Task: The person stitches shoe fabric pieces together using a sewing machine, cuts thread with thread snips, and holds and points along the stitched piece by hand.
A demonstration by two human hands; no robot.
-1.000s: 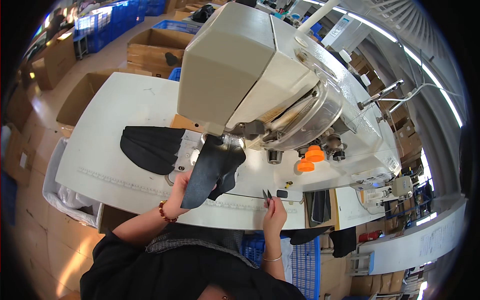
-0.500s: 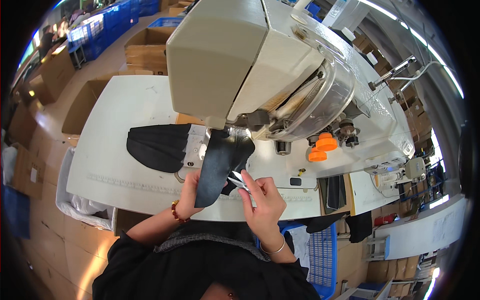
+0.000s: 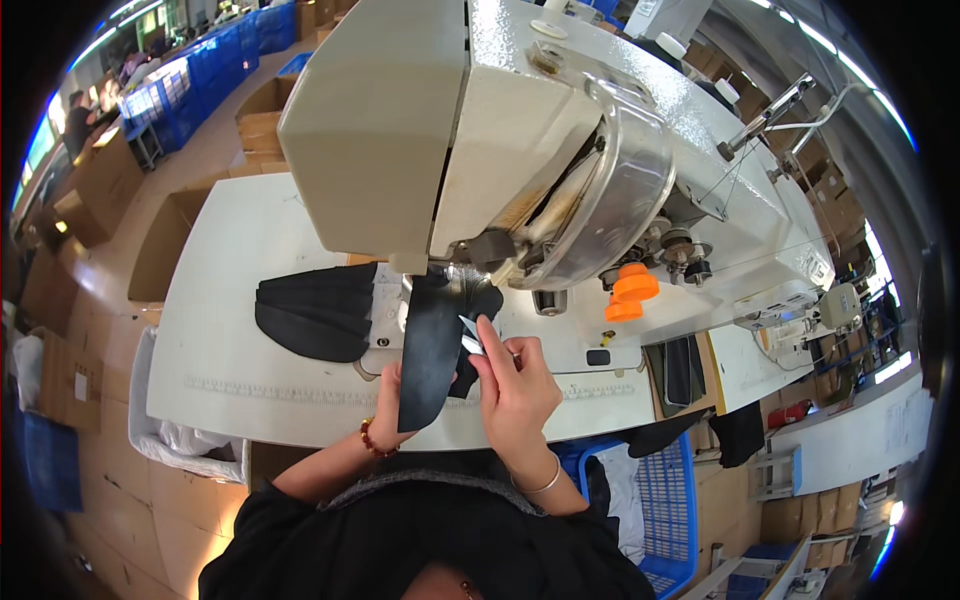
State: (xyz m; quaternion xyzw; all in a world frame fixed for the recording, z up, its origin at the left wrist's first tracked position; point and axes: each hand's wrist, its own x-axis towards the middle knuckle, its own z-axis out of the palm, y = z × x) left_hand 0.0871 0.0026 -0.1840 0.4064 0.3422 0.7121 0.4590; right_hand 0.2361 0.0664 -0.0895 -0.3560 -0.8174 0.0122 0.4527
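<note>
A black leather-like panel hangs below the head of a white sewing machine, its upper end under the needle area. My left hand grips the panel's lower left edge, the fingers partly hidden behind it. Between the thumb and fingers of my right hand are small metal thread snips, their tips close to the panel's right side. More black material bunches up behind the panel. To the left, a fanned stack of black cut pieces lies on the white table.
A ruler strip runs along the table's front. Orange knobs stick out of the machine's right side. A blue basket stands below right, and a white-lined bin below left. Cardboard boxes and a person are far left.
The whole view has shifted slightly, the machine now sitting further left. My right hand has tilted more upright with the snips. The panel hangs straighter in my left hand's grip.
</note>
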